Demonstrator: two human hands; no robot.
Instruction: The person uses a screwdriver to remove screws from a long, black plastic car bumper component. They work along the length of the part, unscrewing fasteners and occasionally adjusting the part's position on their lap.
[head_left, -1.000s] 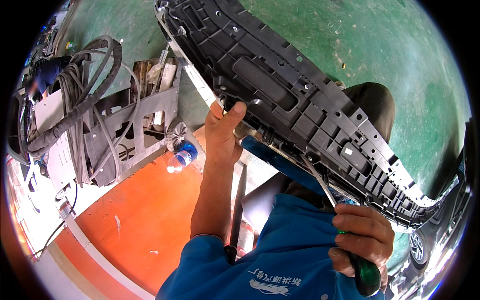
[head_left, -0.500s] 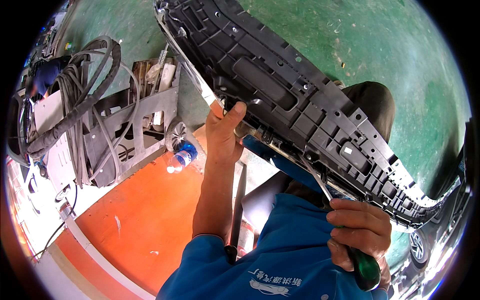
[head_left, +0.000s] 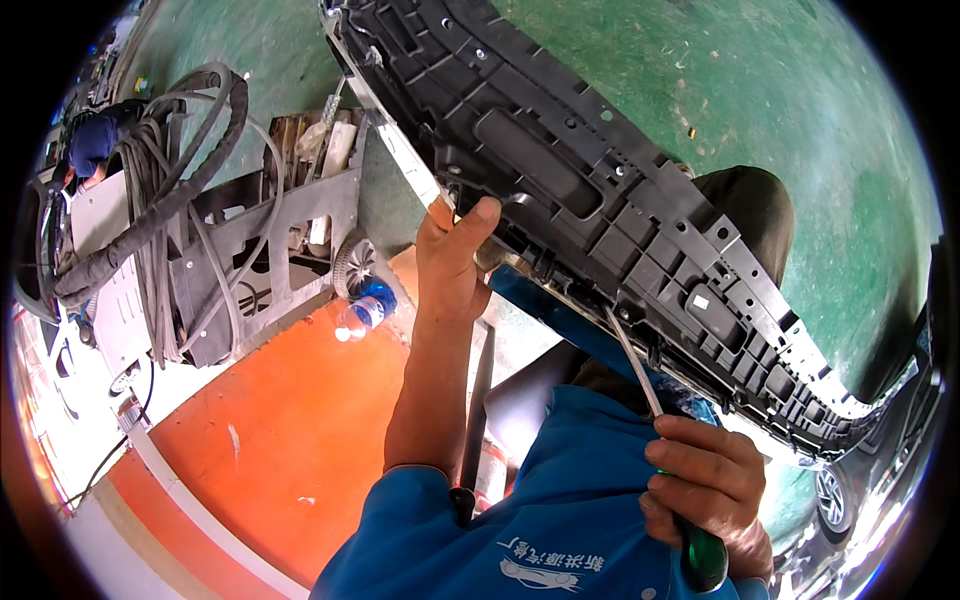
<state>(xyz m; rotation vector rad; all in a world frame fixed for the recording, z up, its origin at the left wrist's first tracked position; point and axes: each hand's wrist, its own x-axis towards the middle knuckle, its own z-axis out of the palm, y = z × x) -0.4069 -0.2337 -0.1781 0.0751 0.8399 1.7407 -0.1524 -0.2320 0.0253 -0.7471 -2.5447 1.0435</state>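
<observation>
A long black plastic car panel (head_left: 650, 235) with ribs, clips and holes lies slantwise before me, from upper left to lower right. A shiny strip (head_left: 400, 150) runs along its near edge. My left hand (head_left: 455, 250) is closed on that edge, thumb on top of the black plastic. In my right hand (head_left: 708, 480) is a screwdriver (head_left: 636, 365) with a green handle, held below the panel. Its shaft points up and left, and the tip is at the panel's near edge beside a clip. Whether the tip is wedged in there, I cannot tell.
A metal cart (head_left: 290, 240) with coiled grey cables (head_left: 165, 230) stands at left. A bottle with blue liquid (head_left: 372, 305) lies by its wheel. My knee (head_left: 750, 210) shows beyond the panel; a car wheel (head_left: 833, 497) is at lower right. Another person (head_left: 95, 140) is at far left.
My right hand has shifted slightly left and down with the screwdriver, whose shaft now stands a little steeper. The panel sits slightly farther right in the picture, with my left hand still on it.
</observation>
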